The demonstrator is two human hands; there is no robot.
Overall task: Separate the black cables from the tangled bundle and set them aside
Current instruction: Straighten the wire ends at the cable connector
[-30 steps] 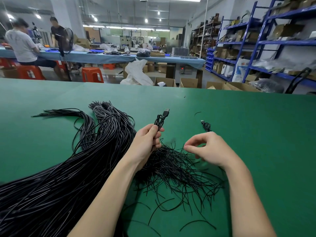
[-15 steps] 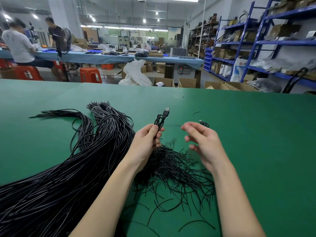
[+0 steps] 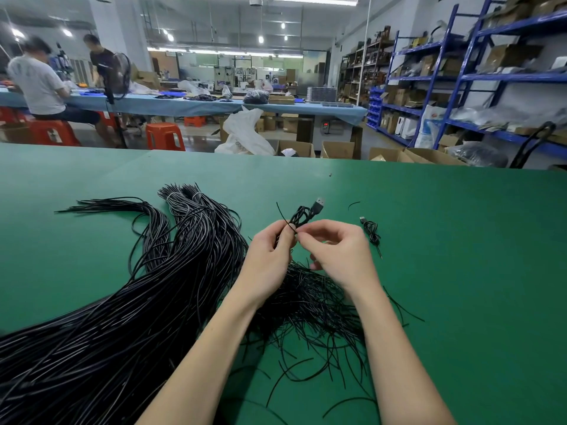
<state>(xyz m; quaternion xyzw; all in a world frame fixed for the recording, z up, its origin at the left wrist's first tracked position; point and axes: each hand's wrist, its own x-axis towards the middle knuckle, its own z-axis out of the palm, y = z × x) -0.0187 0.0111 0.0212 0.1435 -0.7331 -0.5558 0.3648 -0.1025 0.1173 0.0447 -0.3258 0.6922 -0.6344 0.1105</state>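
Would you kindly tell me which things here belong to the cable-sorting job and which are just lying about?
Job in hand:
coiled USB cable, gripped by left hand, pinched by right hand
tangled bundle
set-aside cable
long cable bundles

Lying about:
orange stools
cardboard boxes
white bag

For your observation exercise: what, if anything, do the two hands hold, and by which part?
The left hand grips a coiled USB cable below its plug end. The right hand pinches a thin strand at that coil.
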